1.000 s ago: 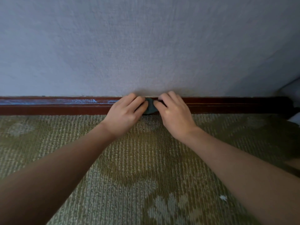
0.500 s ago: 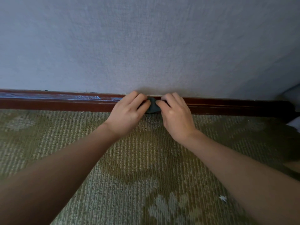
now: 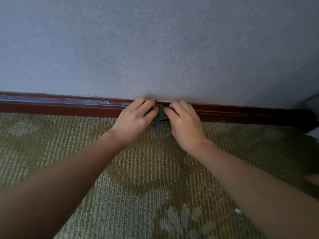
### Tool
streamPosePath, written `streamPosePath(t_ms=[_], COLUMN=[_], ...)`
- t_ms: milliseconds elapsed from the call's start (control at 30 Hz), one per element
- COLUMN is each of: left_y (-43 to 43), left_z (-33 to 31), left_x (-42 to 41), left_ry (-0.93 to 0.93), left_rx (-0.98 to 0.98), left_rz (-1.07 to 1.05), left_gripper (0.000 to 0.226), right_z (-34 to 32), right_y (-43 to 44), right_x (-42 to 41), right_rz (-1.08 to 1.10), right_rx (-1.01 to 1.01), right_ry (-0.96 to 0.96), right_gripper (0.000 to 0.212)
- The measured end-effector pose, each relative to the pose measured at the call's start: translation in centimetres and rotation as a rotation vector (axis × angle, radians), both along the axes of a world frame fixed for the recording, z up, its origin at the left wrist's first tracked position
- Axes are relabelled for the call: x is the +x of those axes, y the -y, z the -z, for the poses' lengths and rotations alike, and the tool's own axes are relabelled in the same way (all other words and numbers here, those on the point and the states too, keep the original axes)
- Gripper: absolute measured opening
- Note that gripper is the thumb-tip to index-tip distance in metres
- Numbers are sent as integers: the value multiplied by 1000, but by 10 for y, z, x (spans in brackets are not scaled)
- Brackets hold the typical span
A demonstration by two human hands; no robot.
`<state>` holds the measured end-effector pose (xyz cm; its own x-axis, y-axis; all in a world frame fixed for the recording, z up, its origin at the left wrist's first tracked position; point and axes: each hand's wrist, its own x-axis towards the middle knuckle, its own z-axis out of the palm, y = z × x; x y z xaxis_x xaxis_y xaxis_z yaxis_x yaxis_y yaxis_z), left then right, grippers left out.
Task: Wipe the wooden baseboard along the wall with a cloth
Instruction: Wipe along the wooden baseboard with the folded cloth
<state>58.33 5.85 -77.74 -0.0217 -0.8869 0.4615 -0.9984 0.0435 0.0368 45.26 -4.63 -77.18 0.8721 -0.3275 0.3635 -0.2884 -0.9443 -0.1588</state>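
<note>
Wall [image 3: 155,49], grey and textured, up top, patterned green carpet [image 3: 138,169] below, and between them the wooden baseboard [image 3: 69,108]: dark reddish-brown, glossy, pale streaks on its left stretch, right end lost in shadow. Left hand [image 3: 133,119] and right hand [image 3: 185,122] both curl fingers round a small dark green cloth [image 3: 160,114] against the board, mostly hidden beneath them.

A pale grey, lightly textured wall [image 3: 155,40] stands behind an olive-green ribbed carpet [image 3: 146,178] patterned with lighter floral shapes, where a small white scrap [image 3: 238,211] lies toward the lower right, and a pale object [image 3: 313,133], cropped beyond recognition, shows at the right edge.
</note>
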Motion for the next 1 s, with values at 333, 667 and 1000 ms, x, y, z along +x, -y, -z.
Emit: streamPosePath(t_ms=[333,667,1000], left_y=[-16,-17,-27], left_z=[-2,11,1], left_x=[12,7,21], left_ry=[33,-67,105], left_rx=[-54,-50,-15], left_rz=[-56,-82,-28], left_gripper=[27,25,19], right_z=[-5,2,-8], right_y=[-8,-11,-24], right_x=[14,14,23], right_rz=[-45,-14,-56], right_rx=[-44,-10,-40], right_ry=[33,-7,-74], right_gripper=[23,29,20])
